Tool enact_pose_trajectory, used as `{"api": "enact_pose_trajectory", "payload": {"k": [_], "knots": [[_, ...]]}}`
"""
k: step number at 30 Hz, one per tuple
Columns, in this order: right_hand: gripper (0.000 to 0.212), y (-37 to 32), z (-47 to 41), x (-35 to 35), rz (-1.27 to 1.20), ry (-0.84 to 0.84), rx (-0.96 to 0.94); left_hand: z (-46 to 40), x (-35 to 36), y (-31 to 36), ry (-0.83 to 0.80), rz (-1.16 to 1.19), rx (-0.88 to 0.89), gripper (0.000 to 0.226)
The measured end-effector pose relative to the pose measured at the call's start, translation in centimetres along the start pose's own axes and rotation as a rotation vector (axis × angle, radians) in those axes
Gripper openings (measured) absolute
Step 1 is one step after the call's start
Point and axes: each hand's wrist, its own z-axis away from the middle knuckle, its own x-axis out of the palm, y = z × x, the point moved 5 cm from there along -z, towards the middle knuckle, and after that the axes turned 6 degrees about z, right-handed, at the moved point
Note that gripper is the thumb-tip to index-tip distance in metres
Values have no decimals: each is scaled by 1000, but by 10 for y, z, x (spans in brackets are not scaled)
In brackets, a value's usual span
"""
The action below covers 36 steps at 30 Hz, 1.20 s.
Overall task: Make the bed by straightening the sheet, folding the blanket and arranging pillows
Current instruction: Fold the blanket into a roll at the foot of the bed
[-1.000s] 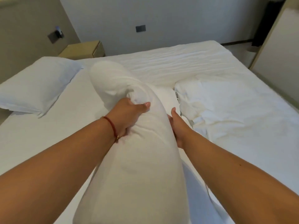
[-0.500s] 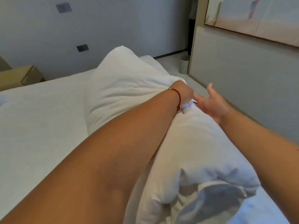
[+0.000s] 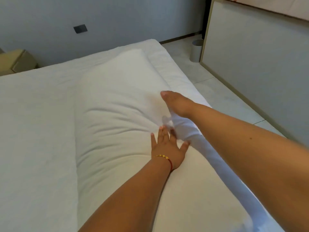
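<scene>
A long white pillow (image 3: 117, 104) lies flat on the white bed sheet (image 3: 36, 124), along the bed's right side. My left hand (image 3: 167, 146), with a red and gold bracelet at the wrist, presses on the pillow's top with straight, spread fingers. My right hand (image 3: 178, 104) is at the pillow's right edge with the thumb on top. Its fingers are hidden beneath a bunched fold of the pillowcase, which it seems to grip. The blanket is out of view.
A tan bedside table (image 3: 15, 62) stands at the far left by the grey wall. A pale panelled wall unit (image 3: 250, 56) runs along the right, with a small round bin (image 3: 196, 51) on the tiled floor (image 3: 217, 87) between it and the bed.
The pillow, held up in both hands before, swung right and now lies on the bed. My left hand released its grip and flattened on it. My right hand took the pillow's edge.
</scene>
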Motion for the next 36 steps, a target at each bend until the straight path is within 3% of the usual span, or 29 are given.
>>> {"api": "enact_pose_trajectory", "payload": {"k": [3, 6, 8, 11, 13, 16, 18, 20, 22, 27, 32, 36], "knots": [[53, 37, -17, 45, 120, -170, 22, -8, 10, -9, -23, 69, 5, 78], [59, 69, -16, 60, 166, -158, 97, -1, -5, -13, -92, 279, 57, 70], [57, 72, -16, 62, 188, -157, 117, 13, -30, -26, -44, 452, 73, 58], [54, 70, -16, 62, 194, -132, 108, 41, -53, -75, 251, 258, -93, 60], [53, 71, -14, 62, 188, -138, 112, 50, -40, -92, 248, 122, -178, 68], [59, 71, -12, 63, 276, -154, 110, 40, -11, -84, 163, 49, -144, 73], [65, 66, -10, 54, 475, -19, 103, 32, -5, -76, 154, 34, -132, 73], [72, 47, -5, 49, 648, 156, -97, 28, -2, -73, 158, 21, -145, 71], [80, 37, 9, 59, 710, 140, -347, 29, 3, -69, 154, 21, -165, 69], [83, 104, 15, 65, 718, 18, -339, 34, 24, -28, 186, 61, -197, 73], [63, 124, 14, 47, 796, -88, -361, 38, 61, 31, 244, 155, -322, 96], [74, 109, 23, 45, 868, -77, -698, 47, 73, 54, 298, 200, -422, 94]]}}
